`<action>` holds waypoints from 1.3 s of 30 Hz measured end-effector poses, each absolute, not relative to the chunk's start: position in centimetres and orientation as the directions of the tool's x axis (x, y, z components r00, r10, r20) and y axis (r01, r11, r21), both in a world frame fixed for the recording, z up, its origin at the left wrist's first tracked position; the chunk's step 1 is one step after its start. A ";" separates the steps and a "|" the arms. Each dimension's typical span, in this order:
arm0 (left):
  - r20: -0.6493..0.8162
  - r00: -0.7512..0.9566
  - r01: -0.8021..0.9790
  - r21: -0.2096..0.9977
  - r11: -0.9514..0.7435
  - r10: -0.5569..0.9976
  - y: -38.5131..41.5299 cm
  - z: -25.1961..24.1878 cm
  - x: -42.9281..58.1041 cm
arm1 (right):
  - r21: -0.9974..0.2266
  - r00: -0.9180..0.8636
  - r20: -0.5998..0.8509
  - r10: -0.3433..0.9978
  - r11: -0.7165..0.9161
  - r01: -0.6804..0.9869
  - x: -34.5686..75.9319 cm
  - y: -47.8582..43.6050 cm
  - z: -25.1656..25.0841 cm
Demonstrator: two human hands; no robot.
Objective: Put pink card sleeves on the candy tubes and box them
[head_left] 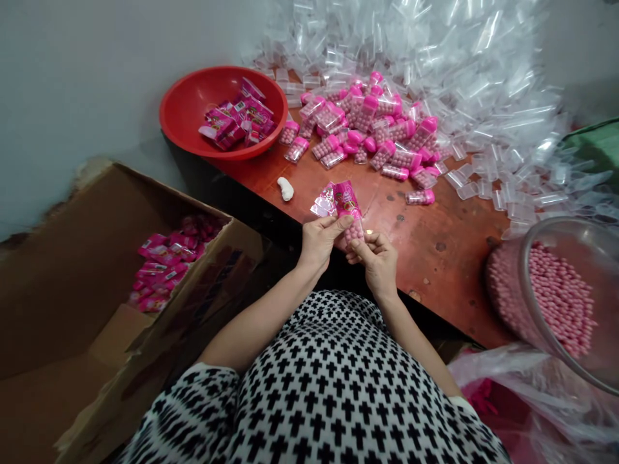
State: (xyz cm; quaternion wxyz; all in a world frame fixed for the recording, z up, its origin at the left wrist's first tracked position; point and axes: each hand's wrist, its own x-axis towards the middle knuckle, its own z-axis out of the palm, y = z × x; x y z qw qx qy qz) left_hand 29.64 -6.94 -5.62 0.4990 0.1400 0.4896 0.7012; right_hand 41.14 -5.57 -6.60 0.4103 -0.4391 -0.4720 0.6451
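My left hand pinches a pink printed sleeve near its lower end, at the table's front edge. Just below the sleeve, a small clear container of pink balls shows between my hands, and my right hand has its fingers closed around its lower end. Sleeve and container touch or overlap; how far one goes into the other cannot be made out. Beside my left fingers lie shiny pink-and-clear wrappers. A heap of filled containers with pink caps is spread beyond my hands.
A red bowl with wrapped pink packs stands at the back left. Empty clear tubes pile up behind. A clear tub of pink balls is at right. A cardboard box sits lower left; a white lump lies on the table.
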 end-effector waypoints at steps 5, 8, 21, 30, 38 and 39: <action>-0.302 -0.413 -0.592 0.806 -0.002 0.859 -7.1 -5.6 29.9 | -0.987 -0.260 -0.133 0.956 -0.151 -0.053 40.9 -5.9 -6.4; -0.326 -0.341 -0.650 0.760 0.030 0.881 -7.0 -5.7 29.6 | -0.966 -0.289 -0.176 0.941 -0.222 -0.134 40.8 -5.9 -6.6; -0.376 -0.087 -0.713 0.671 0.206 0.922 -8.6 -7.2 29.1 | -0.950 -0.408 -0.196 0.891 -0.276 -0.147 41.2 -4.8 -7.7; -0.367 -0.382 -0.730 0.683 -0.033 0.848 -12.2 -4.9 26.2 | -0.987 -0.574 -0.100 0.812 -0.155 -0.047 39.4 -3.2 -7.2; 0.170 -0.884 0.128 0.984 -0.125 0.436 -12.7 -7.1 16.3 | -0.991 -0.452 -0.122 0.884 -0.137 0.001 40.3 -3.3 -6.9; 0.251 -0.818 0.301 0.954 0.013 0.517 -11.5 -8.1 15.9 | -0.990 -0.452 -0.131 0.883 -0.141 0.011 40.4 -3.4 -6.9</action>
